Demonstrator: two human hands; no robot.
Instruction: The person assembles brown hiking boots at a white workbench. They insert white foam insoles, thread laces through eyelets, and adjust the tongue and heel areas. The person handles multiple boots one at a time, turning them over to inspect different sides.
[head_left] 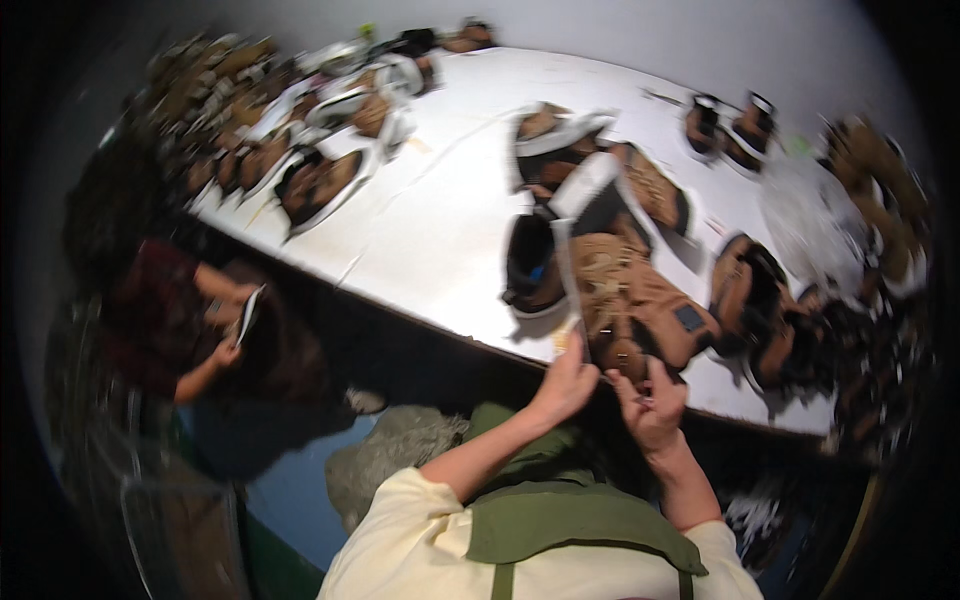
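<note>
The left hand (566,385) pinches the near edge of a tan boot upper (628,300) at the edge of the white table (440,230). The right hand (652,405) looks curled shut, perhaps on something small; blur hides it. Holding the upper steady would serve best. Beyond, more uppers (320,180) lie in rows; another person (190,330) sits at left.

- Whole frame is motion-blurred; you cannot make out stitching or labels on the brown shoe upper (630,300).
- Your right hand (652,405): the small item at its fingertips is too tiny to tell.
- Shoe pile (215,75) at far left smears together.
- The seated person (190,325) is dim and blurred.
</note>
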